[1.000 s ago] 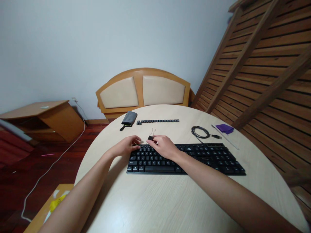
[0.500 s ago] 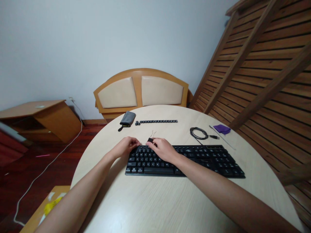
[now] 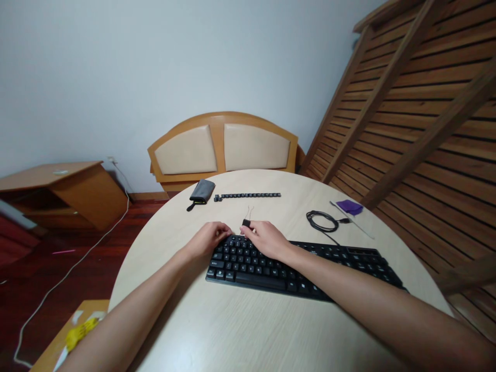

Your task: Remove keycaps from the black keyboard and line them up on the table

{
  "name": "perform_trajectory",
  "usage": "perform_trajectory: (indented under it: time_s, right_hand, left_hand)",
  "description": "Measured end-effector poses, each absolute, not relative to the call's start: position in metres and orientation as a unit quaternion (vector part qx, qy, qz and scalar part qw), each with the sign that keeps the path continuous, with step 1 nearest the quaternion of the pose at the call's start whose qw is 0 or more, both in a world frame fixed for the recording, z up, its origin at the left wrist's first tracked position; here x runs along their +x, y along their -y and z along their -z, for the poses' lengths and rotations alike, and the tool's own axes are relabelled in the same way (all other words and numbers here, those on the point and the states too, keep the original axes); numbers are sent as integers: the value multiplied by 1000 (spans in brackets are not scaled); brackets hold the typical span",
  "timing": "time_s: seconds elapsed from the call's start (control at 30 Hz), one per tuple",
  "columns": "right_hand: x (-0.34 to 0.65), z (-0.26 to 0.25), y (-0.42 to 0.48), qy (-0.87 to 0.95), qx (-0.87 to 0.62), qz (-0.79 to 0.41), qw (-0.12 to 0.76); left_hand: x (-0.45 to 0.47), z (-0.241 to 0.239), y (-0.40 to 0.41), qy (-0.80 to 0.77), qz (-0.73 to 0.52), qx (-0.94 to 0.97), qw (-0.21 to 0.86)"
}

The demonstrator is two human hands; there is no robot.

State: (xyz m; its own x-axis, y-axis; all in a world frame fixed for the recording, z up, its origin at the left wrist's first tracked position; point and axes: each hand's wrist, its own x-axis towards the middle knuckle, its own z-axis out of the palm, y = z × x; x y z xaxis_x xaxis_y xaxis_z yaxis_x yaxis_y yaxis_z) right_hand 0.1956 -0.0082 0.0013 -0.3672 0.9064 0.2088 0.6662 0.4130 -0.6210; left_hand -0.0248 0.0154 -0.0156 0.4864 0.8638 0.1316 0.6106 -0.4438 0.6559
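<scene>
A black keyboard (image 3: 256,280) lies at a slant on the round table, its right end nearer to me. My left hand (image 3: 209,238) is closed at its far left corner, the fingertips pinching the edge. Between the thumb and fingers of my right hand (image 3: 268,239) is a keycap puller (image 3: 246,222), a small black handle with two thin wires pointing away from me. That hand rests over the keyboard's upper rows and hides some keys. Beyond the hands, a row of loose keycaps (image 3: 251,195) is lined up, with a few bunched at its left end.
A grey zip pouch (image 3: 203,191) lies at the table's far left. To the right are a coiled USB cable (image 3: 322,221), a thin pale stick (image 3: 352,219) and a folded purple cloth (image 3: 350,207). A wooden headboard (image 3: 222,142) stands behind the table (image 3: 271,330).
The keyboard has turned, its right end swinging toward me and its left end shifting slightly right. Both hands have moved a little to the right with it. The right hand still holds the puller.
</scene>
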Motion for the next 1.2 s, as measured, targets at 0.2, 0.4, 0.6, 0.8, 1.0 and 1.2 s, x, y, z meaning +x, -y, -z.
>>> perform_trajectory:
  time_s: [0.2, 0.4, 0.6, 0.8, 1.0, 1.2]
  right_hand:
    - [185, -4, -13, 806, -448, -245, 298]
    - [180, 6, -14, 796, -396, -305, 342]
    - [184, 6, -5, 798, -390, -319, 331]
    - [182, 7, -2, 808, -398, -288, 325]
    - [182, 4, 2, 832, -404, -232, 301]
    - [181, 3, 6, 865, -379, -186, 271]
  left_hand:
    - [-23, 20, -17, -457, -245, 814, 261]
    - [-29, 7, -13, -431, -230, 821, 293]
    - [-34, -4, -8, -405, -191, 847, 287]
    - [-38, -10, -7, -325, -170, 894, 259]
    - [-38, -12, -6, -320, -166, 896, 260]
    - [-37, -13, -5, -336, -163, 889, 265]
